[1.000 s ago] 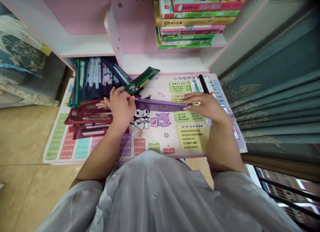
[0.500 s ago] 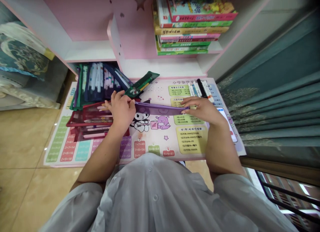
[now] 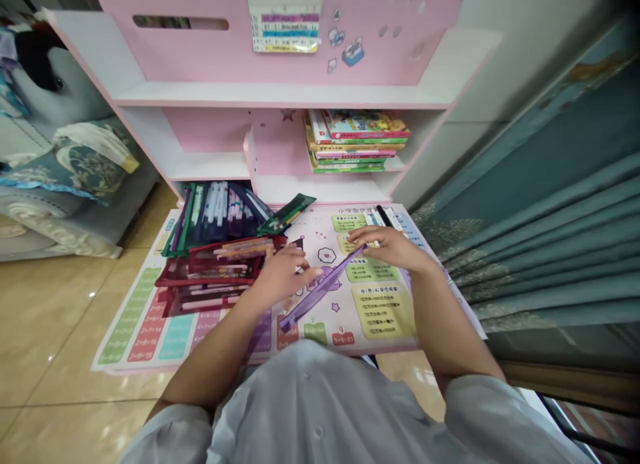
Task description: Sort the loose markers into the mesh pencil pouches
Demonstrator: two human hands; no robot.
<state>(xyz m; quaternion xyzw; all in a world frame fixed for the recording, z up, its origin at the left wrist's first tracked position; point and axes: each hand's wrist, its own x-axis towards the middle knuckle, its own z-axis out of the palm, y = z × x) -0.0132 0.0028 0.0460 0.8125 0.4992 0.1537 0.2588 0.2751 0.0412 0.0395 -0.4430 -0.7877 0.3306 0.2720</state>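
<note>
A purple pouch [image 3: 320,292] slants over the printed desk mat, its upper right end pinched in the fingers of my right hand [image 3: 387,246]. My left hand [image 3: 286,272] is beside the pouch with its fingers apart, holding nothing. Under and left of that hand lie red mesh pouches [image 3: 205,267] with pens in them. Behind these, green and dark blue pouches [image 3: 220,214] full of pens and markers stand packed together. Another green pouch [image 3: 290,214] with pencils rests at a slant near the shelf.
Several loose markers [image 3: 385,217] lie at the back right of the desk mat [image 3: 380,311]. A stack of books [image 3: 350,144] sits in the pink and white shelf [image 3: 280,94]. Curtains [image 3: 540,231] hang at the right.
The view has tilted up, showing more of the shelf. My left hand has let go of the purple pouch, whose left end has swung down toward my body.
</note>
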